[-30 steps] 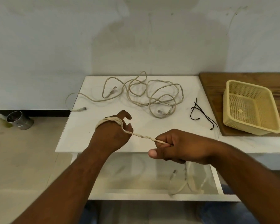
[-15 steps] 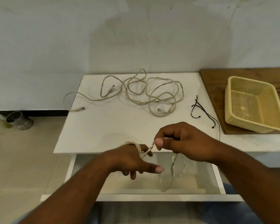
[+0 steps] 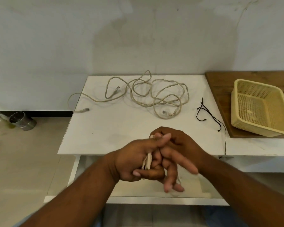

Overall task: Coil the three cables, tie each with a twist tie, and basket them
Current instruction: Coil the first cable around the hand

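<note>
Our left hand [image 3: 131, 159] hangs over the table's [image 3: 105, 136] near edge, fingers splayed and straight, the pale cable [image 3: 148, 161] looped round it. Touching it from behind, our right hand [image 3: 182, 143] curls, pinching the cable's end.

Both your bare forearms are angling in from the bottom corners and meeting in the middle, wrists roughly level. Your left hand [image 3: 131, 159] is sitting nearer you, back of the hand facing up, with one digit sticking up and to the right and the other fingers stretching out loose and spread, pointing down to the right. They're blurry, so it's hard to tell exactly how they're lying. A few cable [image 3: 148, 161] strands are crossing that hand. Your right hand [image 3: 182, 145] is tucking in just behind it, touching it, knuckles curling over, fingertips pinching the cable end up by that raised left digit.
</note>
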